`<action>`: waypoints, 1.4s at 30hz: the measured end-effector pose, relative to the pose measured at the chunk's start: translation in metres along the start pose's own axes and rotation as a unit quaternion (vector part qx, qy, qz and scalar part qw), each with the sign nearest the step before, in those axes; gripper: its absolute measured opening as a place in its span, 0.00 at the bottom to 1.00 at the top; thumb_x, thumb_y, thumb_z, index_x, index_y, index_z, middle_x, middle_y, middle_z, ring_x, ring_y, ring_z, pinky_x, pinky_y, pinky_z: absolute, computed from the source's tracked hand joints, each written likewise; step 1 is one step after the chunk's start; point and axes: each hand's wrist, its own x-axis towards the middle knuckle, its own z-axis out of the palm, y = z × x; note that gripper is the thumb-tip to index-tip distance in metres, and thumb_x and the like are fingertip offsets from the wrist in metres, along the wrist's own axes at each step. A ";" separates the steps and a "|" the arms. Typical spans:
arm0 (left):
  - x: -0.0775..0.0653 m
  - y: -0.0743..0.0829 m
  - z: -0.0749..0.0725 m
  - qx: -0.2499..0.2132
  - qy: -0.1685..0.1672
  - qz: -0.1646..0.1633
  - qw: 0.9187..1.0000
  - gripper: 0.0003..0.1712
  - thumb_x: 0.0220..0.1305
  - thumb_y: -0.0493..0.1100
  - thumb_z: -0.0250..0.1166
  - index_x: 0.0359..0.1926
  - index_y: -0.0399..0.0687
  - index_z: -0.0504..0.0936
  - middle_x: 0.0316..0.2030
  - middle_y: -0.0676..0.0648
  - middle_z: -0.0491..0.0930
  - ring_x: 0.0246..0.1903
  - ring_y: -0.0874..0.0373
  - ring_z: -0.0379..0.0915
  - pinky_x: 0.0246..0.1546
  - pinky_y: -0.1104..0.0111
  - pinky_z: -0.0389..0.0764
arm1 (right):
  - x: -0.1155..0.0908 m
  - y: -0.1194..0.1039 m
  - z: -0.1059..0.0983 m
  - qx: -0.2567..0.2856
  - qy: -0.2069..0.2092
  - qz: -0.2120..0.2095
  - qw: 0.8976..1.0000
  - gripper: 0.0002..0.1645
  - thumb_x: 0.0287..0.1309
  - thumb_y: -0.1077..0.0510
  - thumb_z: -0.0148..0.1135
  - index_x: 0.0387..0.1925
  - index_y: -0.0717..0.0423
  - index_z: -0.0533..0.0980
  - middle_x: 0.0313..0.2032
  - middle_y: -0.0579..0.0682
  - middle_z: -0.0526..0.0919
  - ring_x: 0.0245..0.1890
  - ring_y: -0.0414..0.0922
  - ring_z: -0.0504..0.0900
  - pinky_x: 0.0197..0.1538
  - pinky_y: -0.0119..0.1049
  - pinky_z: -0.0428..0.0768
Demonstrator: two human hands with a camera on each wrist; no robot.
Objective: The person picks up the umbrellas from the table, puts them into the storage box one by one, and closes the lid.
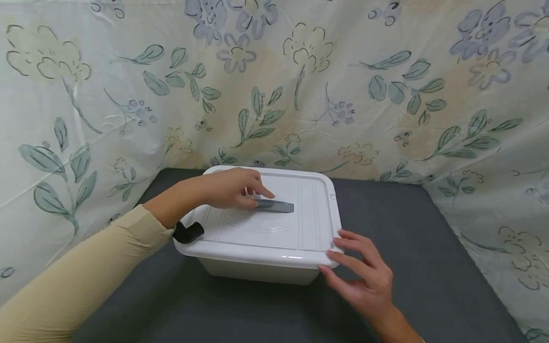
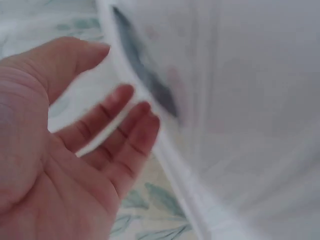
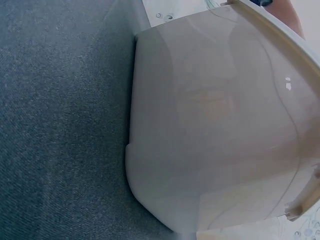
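Note:
In the head view a white plastic box point(image 1: 261, 274) stands with its white lid point(image 1: 249, 236) on. My left hand point(image 1: 231, 189) is low over the lid. Its thumb and index finger are by a narrow grey strip point(image 1: 276, 206) that lies across the lid's middle. The left wrist view shows the left hand point(image 2: 75, 135) with spread, loosely bent fingers; the strip point(image 2: 145, 70) is blurred beyond their tips, and contact is unclear. My right hand point(image 1: 364, 276) holds the lid's near right corner, fingertips on the rim and thumb below it. The right wrist view shows only the box wall point(image 3: 210, 115).
The box stands on a dark grey cloth surface point(image 1: 407, 224). A floral curtain point(image 1: 274, 85) hangs behind it and along both sides. A black object point(image 1: 188, 232) is at the left wrist, over the lid's left corner.

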 end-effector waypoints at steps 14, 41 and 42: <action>-0.073 -0.030 0.016 0.135 0.122 -0.160 0.970 0.35 0.76 0.54 0.59 0.78 0.49 0.64 0.78 0.32 0.54 0.77 0.32 0.51 0.74 0.38 0.59 | 0.012 -0.008 0.001 -0.023 0.004 0.019 1.000 0.16 0.55 0.54 0.78 0.30 0.66 0.87 0.37 0.64 0.84 0.56 0.51 0.84 0.63 0.30 0.80; -0.086 -0.032 0.060 0.108 0.123 -0.226 0.960 0.45 0.77 0.69 0.40 0.82 0.49 0.45 0.82 0.38 0.35 0.81 0.35 0.29 0.77 0.35 0.37 | 0.002 -0.009 0.001 0.012 0.031 0.017 0.999 0.16 0.51 0.57 0.80 0.30 0.68 0.86 0.37 0.64 0.84 0.55 0.51 0.85 0.63 0.34 0.81; -0.086 -0.032 0.061 0.111 0.123 -0.230 0.959 0.46 0.77 0.69 0.40 0.82 0.47 0.45 0.82 0.37 0.35 0.81 0.35 0.30 0.77 0.35 0.37 | 0.001 -0.009 0.001 0.013 0.032 0.017 0.999 0.16 0.51 0.57 0.80 0.30 0.68 0.86 0.37 0.64 0.84 0.55 0.51 0.85 0.63 0.34 0.81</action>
